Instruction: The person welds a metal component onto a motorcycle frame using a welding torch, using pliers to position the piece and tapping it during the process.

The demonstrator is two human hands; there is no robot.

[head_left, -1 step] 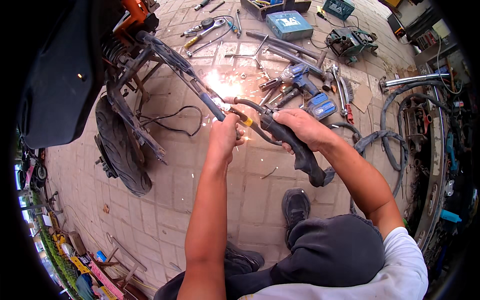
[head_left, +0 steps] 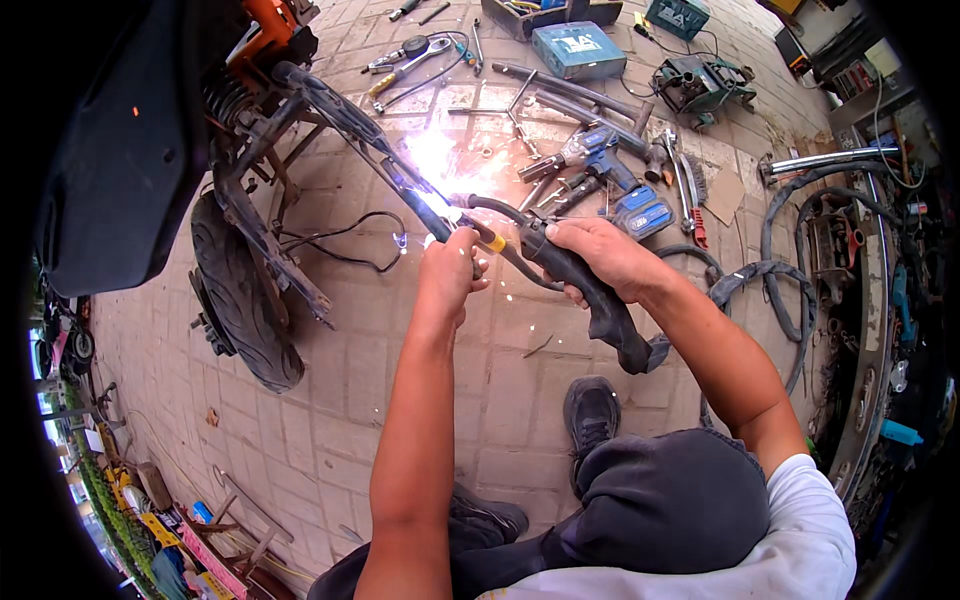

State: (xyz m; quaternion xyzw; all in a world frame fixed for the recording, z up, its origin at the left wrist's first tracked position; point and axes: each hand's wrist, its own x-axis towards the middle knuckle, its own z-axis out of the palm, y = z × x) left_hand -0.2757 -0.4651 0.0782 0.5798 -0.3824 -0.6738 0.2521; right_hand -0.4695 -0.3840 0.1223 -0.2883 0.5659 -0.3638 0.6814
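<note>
My right hand (head_left: 598, 258) is closed around the black handle of a welding torch (head_left: 592, 290). The torch's bent neck reaches left to a glaring arc with sparks, at the end of a dark metal frame (head_left: 345, 122). My left hand (head_left: 450, 262) is wrapped round a blue tube (head_left: 425, 212) that lies along this frame, just below the arc. Glare hides the spot where the torch tip meets the metal. Beyond my left hand, a pole with a yellow band (head_left: 492, 240) slants under the torch neck. The frame belongs to a vehicle with a black tyre (head_left: 235, 290).
Beyond the arc, a blue cordless impact wrench (head_left: 605, 165) lies among metal tubes and tools. A teal case (head_left: 578, 50) stands at the back. The thick torch cable (head_left: 765, 275) loops on the paving at right. A black body panel (head_left: 120, 150) overhangs the left side.
The arc glare has turned bluer and spread along the blue tube, and the sparks lie differently. Both hands and the torch hold their places.
</note>
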